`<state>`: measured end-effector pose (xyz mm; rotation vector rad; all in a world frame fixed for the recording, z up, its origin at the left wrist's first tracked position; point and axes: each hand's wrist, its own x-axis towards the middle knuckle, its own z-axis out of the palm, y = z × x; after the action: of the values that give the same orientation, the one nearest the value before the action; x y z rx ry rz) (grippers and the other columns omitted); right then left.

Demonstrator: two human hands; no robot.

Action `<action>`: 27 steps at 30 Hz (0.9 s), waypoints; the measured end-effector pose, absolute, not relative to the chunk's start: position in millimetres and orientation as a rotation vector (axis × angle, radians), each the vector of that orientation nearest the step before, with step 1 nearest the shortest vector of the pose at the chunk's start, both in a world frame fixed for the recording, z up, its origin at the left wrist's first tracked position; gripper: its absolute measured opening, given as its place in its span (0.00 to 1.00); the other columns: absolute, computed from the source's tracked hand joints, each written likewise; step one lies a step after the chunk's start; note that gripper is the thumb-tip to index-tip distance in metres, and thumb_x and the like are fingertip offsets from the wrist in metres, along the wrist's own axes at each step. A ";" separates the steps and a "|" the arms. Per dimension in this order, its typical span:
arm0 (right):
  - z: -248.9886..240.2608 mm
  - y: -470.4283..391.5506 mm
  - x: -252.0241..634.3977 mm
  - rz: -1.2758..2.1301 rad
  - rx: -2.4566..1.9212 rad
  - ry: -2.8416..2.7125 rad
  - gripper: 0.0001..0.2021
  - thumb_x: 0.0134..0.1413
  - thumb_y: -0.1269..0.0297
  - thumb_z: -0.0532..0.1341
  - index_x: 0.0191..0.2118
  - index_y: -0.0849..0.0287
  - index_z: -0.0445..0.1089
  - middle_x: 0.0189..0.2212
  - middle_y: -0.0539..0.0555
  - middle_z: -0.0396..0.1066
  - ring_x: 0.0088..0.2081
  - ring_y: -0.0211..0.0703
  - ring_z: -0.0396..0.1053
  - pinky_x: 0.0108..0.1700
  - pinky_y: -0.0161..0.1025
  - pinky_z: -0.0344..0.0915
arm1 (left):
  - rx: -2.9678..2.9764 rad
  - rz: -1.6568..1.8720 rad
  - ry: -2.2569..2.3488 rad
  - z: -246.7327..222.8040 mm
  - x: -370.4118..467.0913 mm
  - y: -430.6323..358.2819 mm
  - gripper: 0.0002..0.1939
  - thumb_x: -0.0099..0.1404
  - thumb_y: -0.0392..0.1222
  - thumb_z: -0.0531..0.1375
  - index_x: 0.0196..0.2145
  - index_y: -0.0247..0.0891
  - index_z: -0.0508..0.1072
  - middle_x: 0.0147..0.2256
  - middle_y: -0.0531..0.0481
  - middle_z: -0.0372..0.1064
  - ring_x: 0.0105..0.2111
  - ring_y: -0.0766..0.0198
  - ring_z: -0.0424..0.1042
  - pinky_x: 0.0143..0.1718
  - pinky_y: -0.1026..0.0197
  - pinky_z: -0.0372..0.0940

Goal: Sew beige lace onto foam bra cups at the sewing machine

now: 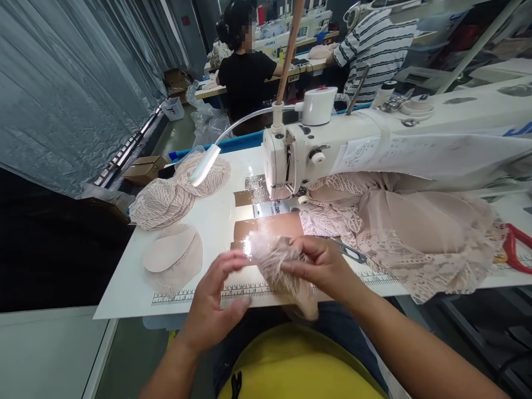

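My right hand [322,266] pinches a beige lace piece [278,263] over the table's front edge, and its lower end hangs below that edge. My left hand [218,299] is just left of the lace, fingers apart, with nothing in it. Behind the lace stands the white sewing machine [286,160], its needle area lit. Joined lace fabric [390,233] lies under the machine arm and to the right. On the left of the table are lace piles [162,204] and a smooth oval pad [170,249] on a lace piece.
A printed ruler [249,290] runs along the table's front edge. Scissors with red handles [517,249] lie at the far right. A lamp on a bendy neck [204,165] hangs over the lace piles. Two people [245,72] sit at machines behind.
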<state>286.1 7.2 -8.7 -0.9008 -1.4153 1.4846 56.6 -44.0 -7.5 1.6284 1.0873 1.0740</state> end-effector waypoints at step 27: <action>-6.7 7.4 268.7 1.038 -1.124 -1.768 0.10 0.52 0.63 0.62 0.23 0.58 0.66 0.19 0.48 0.68 0.22 0.35 0.62 0.25 0.33 0.56 | 1.723 0.797 1.040 2.7 78.8 -4.2 0.10 0.66 0.41 0.55 0.32 0.34 0.72 0.28 0.51 0.65 0.30 0.66 0.63 0.34 0.65 0.58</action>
<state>268.7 7.4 -6.7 -1.1242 -1.7681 1.0379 78.8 -4.2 2.7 1.7230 1.0399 0.7968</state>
